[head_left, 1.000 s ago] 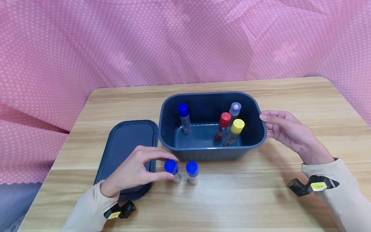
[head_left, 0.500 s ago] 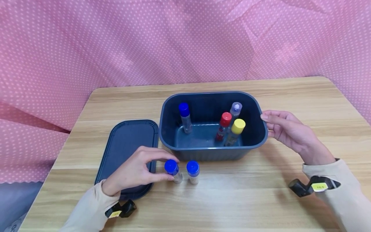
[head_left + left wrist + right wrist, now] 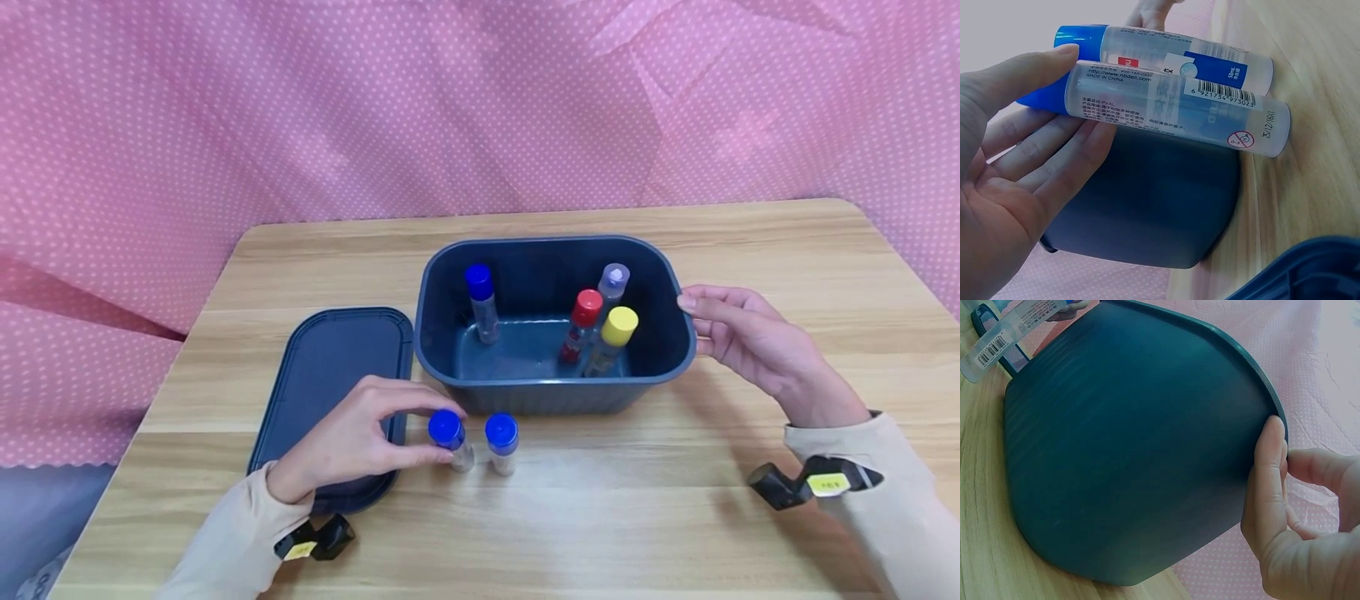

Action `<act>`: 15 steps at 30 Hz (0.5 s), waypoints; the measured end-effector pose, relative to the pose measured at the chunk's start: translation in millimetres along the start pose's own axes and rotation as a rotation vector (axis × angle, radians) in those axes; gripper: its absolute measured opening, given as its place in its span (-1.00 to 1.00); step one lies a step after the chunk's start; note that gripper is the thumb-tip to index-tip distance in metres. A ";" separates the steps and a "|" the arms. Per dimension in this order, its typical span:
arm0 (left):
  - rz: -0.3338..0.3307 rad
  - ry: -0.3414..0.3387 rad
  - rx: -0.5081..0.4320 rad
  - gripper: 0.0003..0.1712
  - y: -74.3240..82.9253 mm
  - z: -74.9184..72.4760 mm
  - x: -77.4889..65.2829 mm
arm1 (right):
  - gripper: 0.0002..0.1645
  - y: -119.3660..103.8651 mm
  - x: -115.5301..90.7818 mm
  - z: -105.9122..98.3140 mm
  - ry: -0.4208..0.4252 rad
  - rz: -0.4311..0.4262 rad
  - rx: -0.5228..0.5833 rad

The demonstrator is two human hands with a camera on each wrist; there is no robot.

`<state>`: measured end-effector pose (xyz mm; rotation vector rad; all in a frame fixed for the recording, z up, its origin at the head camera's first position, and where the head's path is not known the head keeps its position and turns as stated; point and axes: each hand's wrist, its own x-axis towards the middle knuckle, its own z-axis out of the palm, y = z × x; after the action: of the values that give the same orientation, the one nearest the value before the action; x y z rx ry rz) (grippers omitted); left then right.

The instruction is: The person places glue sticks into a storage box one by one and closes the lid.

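- Far left on the wood-grain table (image 3: 622,533): a dark blue lid (image 3: 337,350) lies flat, off its bin, partly hidden by the person's arm.
- Next, the left hand (image 3: 360,437), thumb and fingers closed in a narrow pinch about the cap of the near bottle (image 3: 447,429). This clear bottle with a blue cap stands upright on the table, in front of the bin's left part; the left wrist view shows its printed label and barcode.
- Just to its right, the second bottle (image 3: 502,435), also blue-capped, stands upright and untouched.
- Behind these two, the open dark blue bin (image 3: 540,400). Inside, at its left, stands a blue-capped bottle (image 3: 483,304). Towards its right end, three stand close together: a red-capped bottle (image 3: 581,325), a pale-capped bottle (image 3: 613,283) behind it, and a yellow-capped bottle (image 3: 613,333) in front.
- Far right, the right hand (image 3: 757,346) pinches the bin's right rim, as if to steady it.
- Progress, as a judgement: if the bottles are being gathered into the bin, four are done and two are left outside, one already in the left hand's grip; the lid is not on.
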<state>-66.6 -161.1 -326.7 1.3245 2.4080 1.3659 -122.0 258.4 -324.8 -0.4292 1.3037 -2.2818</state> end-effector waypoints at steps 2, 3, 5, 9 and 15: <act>-0.001 0.001 -0.003 -0.62 -0.1 0.1 0.2 | -0.59 0.1 0.1 -0.3 -0.002 -0.002 0.001; 0.001 0.002 -0.002 -0.62 -0.2 0.2 0.2 | -0.59 0.2 0.1 -0.4 -0.003 -0.002 0.001; 0.004 0.004 -0.002 -0.62 -0.4 0.2 0.3 | -0.59 0.3 0.0 -0.6 -0.005 0.000 0.000; 0.005 0.003 0.001 -0.63 -0.7 0.1 0.3 | -0.59 0.3 0.0 -0.8 -0.007 0.002 0.003; 0.004 -0.004 0.013 -0.63 -1.3 -0.4 0.8 | -0.58 0.1 0.3 -1.0 -0.007 -0.003 0.000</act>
<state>-68.1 -161.1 -327.2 1.3341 2.4167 1.3496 -122.8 258.8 -325.4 -0.4388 1.3003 -2.2811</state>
